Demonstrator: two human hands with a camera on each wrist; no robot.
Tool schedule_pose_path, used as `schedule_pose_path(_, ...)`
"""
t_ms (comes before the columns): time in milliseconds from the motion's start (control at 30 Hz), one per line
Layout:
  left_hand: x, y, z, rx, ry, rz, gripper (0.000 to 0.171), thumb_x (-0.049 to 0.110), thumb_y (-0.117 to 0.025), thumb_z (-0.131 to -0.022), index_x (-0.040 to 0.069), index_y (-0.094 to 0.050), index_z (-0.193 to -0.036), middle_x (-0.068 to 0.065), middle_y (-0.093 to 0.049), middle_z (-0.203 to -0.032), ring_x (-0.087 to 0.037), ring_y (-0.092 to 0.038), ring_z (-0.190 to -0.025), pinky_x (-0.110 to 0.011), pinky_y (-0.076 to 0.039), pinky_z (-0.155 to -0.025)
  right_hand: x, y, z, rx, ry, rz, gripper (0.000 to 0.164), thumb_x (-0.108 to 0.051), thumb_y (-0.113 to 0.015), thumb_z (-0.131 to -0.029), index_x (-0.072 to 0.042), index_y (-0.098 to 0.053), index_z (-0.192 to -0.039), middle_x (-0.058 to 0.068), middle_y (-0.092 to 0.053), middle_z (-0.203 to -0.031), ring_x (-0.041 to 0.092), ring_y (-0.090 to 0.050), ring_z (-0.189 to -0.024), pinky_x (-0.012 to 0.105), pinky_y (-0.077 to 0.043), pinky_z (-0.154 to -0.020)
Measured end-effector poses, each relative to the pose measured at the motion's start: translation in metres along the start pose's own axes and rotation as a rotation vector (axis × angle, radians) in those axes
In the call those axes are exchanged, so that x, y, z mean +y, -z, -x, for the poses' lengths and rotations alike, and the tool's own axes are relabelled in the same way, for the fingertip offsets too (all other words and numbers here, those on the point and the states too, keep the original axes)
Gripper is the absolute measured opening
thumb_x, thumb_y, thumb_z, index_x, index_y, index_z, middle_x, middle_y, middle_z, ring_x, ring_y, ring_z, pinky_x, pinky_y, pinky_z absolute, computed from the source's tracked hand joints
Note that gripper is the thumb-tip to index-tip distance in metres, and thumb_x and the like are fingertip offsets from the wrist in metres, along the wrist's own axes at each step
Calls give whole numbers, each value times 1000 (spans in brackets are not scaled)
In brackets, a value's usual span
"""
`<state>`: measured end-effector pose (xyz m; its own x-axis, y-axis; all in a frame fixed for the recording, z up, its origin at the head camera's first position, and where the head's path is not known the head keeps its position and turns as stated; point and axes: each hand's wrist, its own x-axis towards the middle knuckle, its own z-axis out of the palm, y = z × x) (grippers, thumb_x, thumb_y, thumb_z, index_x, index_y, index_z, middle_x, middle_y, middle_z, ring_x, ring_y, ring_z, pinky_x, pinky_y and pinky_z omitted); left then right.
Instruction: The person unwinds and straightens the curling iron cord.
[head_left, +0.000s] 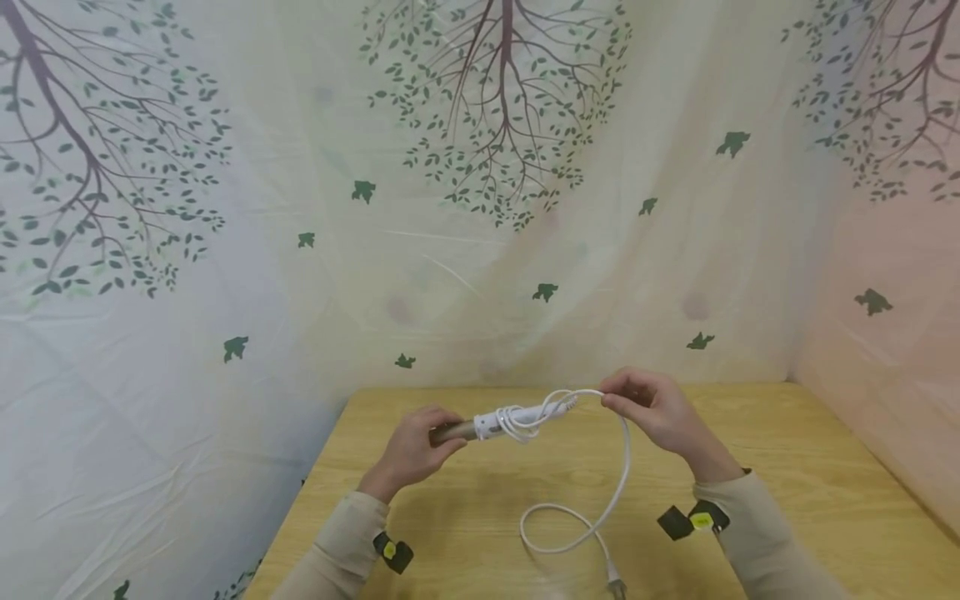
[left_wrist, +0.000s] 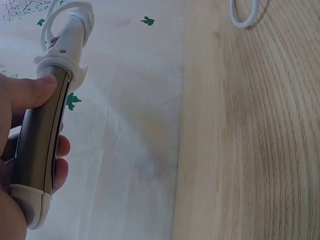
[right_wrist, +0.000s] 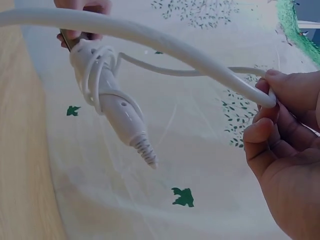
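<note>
My left hand (head_left: 417, 446) grips a curling iron by its bronze barrel (left_wrist: 41, 127), thumb along the top and fingers wrapped behind. The iron's white handle (head_left: 534, 414) points to the right, above the table. Several loops of white power cord (right_wrist: 95, 75) are wound around that handle. Between thumb and fingers, my right hand (head_left: 663, 410) pinches the cord a little beyond the handle's end. From there a loose length (head_left: 624, 475) hangs and curves down to the plug (head_left: 616, 587) near the front of the table.
The wooden table (head_left: 450, 517) lies beneath both hands. Behind it and along both sides hangs a pale curtain (head_left: 450, 275) printed with trees and green leaves. A black strap with a yellow mark (head_left: 701, 521) sits on the right sleeve, with a similar one on the left.
</note>
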<state>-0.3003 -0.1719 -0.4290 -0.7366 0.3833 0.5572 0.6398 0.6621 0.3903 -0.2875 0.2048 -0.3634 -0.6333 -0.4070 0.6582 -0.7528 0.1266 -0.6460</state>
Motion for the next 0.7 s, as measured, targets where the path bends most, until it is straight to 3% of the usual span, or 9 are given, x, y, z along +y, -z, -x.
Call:
schedule_pose_path(300,3,1,0,-38,-8,33,23,20,-80,-81,15,-72,-102,5,-67,-94,-5,-58,-79,-23,-49,-68,5,4,-7,106,-111,88,9,2,-63,-92,-3,-69,-97,-10,-67,-84,7,-58,-67,25,-49,-58)
schedule_pose_path(700,7,2,2,-80,-17,38,25,21,-79,-82,15,-72,-105,6,-67,-96,-5,-59,-80,-24,-49,-70,21,9,-12,210,-188,188,8,-6,-65,-93,-4,-70,-99,-7,-66,-82,8,-56,-68,20,-47,-59)
